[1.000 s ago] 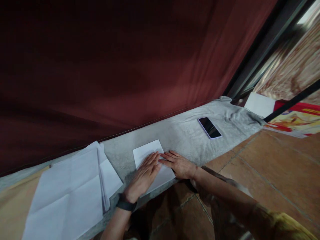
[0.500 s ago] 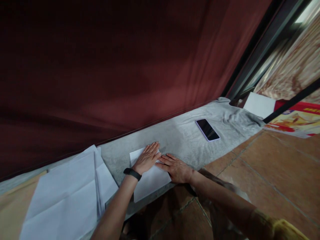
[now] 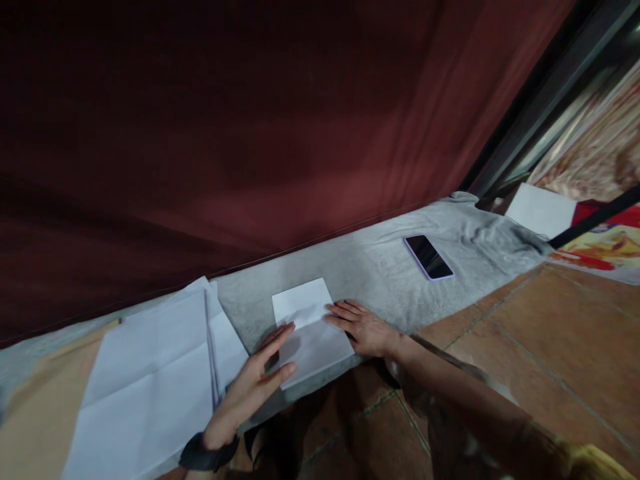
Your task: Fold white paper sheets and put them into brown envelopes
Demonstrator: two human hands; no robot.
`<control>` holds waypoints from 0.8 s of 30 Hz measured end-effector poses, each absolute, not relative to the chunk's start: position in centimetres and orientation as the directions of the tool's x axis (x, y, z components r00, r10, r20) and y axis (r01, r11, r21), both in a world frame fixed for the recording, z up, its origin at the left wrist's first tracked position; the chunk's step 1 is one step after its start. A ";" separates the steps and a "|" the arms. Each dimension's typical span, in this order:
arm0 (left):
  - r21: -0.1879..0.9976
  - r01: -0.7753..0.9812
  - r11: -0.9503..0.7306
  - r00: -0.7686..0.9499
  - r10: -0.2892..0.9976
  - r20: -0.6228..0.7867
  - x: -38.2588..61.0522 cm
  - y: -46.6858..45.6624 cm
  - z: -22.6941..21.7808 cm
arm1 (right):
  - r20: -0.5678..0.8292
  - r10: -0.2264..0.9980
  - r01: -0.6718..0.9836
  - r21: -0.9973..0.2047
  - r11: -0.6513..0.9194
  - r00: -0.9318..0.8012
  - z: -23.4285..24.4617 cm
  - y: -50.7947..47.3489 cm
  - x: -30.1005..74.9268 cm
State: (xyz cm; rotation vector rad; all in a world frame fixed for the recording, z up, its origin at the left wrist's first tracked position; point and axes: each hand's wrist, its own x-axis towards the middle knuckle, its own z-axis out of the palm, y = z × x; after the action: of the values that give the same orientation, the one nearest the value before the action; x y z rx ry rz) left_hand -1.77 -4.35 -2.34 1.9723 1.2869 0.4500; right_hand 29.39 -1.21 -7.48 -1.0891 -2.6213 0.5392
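Loosely spread, left hand (image 3: 251, 388) and right hand (image 3: 369, 331) flank the paper's (image 3: 320, 350) edges, cloth (image 3: 367, 267) open toward the phone (image 3: 429, 257).

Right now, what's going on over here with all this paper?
A person has both hands at a creased white sheet. The right hand rests at its right edge; the left hand is open by its left edge, though whether it touches is unclear. Larger papers lie to the left, and a phone lies to the right on grey cloth.
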 end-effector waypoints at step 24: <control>0.493 0.807 -0.326 0.347 0.937 0.051 -1.9 -4.6 -5.2 | 0.139 0.748 0.634 -0.444 0.633 -0.650 -6.2 -1.2 29.7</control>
State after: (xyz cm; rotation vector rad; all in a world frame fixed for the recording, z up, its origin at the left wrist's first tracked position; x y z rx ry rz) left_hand -1.88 -4.58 -5.19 2.2336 1.5323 0.4656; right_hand 29.67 -1.17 -6.20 -1.1106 -2.5469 0.5182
